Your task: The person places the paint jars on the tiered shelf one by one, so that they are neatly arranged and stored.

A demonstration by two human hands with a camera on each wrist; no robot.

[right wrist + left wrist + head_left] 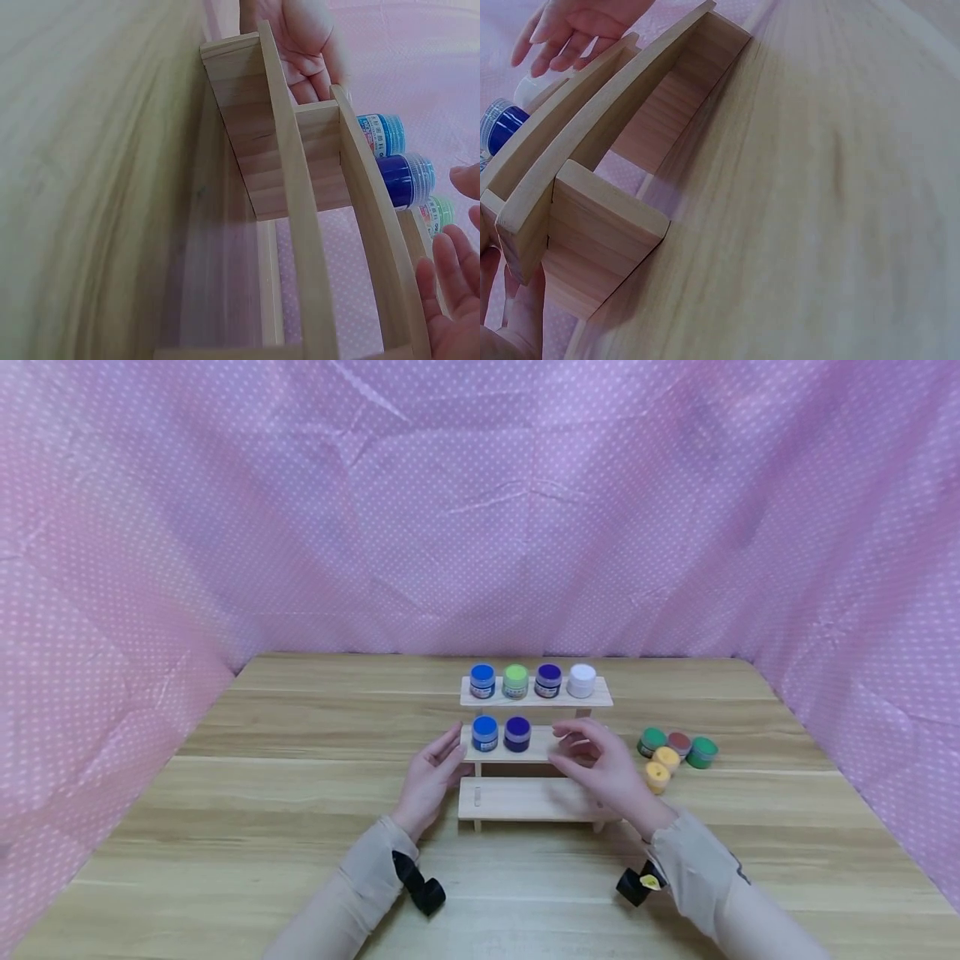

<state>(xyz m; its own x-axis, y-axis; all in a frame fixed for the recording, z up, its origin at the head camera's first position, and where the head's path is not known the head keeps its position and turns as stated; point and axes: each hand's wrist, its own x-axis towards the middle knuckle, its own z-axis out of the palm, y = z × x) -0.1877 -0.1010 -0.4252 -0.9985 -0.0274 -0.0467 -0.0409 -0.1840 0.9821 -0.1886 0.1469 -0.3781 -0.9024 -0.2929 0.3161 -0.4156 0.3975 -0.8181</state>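
A three-tier wooden display rack (pixel 517 799) stands on the table. On its middle tier sit a blue-lidded paint jar (pixel 484 734) and a purple-lidded paint jar (pixel 517 735). My left hand (pixel 429 777) rests at the rack's left end, its fingertips against the wood and partly hidden by the boards. Over the right part of the middle tier hovers my right hand (pixel 600 764), fingers loosely bent and apart, nothing between them. The right wrist view also shows it beside the purple jar (pixel 405 180), without touching it.
The top tier carries a blue jar (pixel 482 681), a light-green jar (pixel 515 682), a purple jar (pixel 548 681) and a white jar (pixel 581 681). Right of the rack, green jars (pixel 702 752), a red-brown jar (pixel 678 743) and yellow jars (pixel 657 777) cluster. A pink dotted cloth (pixel 480 527) hangs behind.
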